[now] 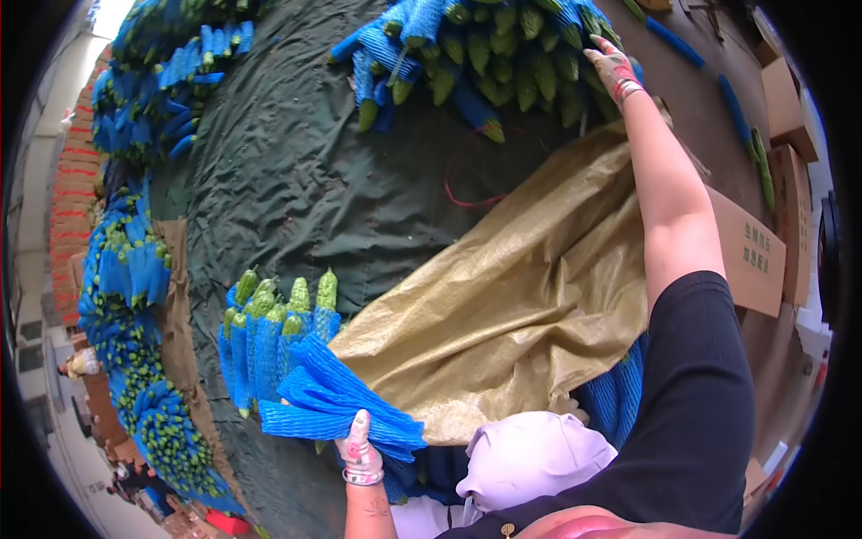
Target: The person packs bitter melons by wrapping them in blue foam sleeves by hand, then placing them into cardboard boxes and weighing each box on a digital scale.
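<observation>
My left hand [359,452], in a patterned glove, grips a bundle of flat blue foam net sleeves [337,395], its thumb on top. Just beyond it, several green bitter gourds [326,292] in blue nets stand in a row on a dark green sheet [332,198]. My right hand [614,70], gloved too, stretches to the far right edge of a large pile of bitter gourds [503,54]. Its fingers are apart and touch the pile there; whether they press on one gourd I cannot make out.
A gold-brown tarp [512,305] lies creased between my arms. Pale cloth [539,458] bulges near my body. More netted gourds [162,422] line the left side. Cardboard boxes [745,247] stand at right, near blue sleeves [675,43] on the floor. A red string loop [453,198] lies on the sheet.
</observation>
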`<state>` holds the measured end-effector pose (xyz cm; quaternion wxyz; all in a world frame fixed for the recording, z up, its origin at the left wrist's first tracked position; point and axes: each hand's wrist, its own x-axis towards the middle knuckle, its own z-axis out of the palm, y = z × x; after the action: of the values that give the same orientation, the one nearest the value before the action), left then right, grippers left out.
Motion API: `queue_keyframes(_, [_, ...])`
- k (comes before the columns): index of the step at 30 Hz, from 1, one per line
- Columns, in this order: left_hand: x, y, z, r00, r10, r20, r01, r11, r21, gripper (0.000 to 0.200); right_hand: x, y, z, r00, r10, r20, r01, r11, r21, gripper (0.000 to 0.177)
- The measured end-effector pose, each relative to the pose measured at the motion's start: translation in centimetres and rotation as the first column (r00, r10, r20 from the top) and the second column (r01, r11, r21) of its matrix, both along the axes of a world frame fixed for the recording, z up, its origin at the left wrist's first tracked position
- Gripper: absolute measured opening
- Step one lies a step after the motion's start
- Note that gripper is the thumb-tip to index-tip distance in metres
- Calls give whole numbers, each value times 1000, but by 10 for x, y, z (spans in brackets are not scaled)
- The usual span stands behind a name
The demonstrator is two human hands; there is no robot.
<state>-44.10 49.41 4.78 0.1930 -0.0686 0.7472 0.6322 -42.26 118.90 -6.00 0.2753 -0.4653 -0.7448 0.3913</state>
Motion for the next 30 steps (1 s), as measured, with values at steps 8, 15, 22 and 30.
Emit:
queue_keyframes(8, [19,-3,0,998,23,-58,-23,1000,6,63,112,-222,-27,354,637,685,-744,635,-207,96])
queue_keyframes(15, [-9,-46,33,989,-32,-146,33,999,-1,61,242,-222,11,793,-63,606,-340,779,526,69])
queue_keyframes(22, [5,-47,32,993,-37,-110,65,964,259,57,412,-232,-37,646,-756,-107,717,649,-254,56])
queue_keyframes(30, [21,-89,24,941,-102,-324,148,981,123,59,365,-216,5,659,-752,-26,745,657,-117,45])
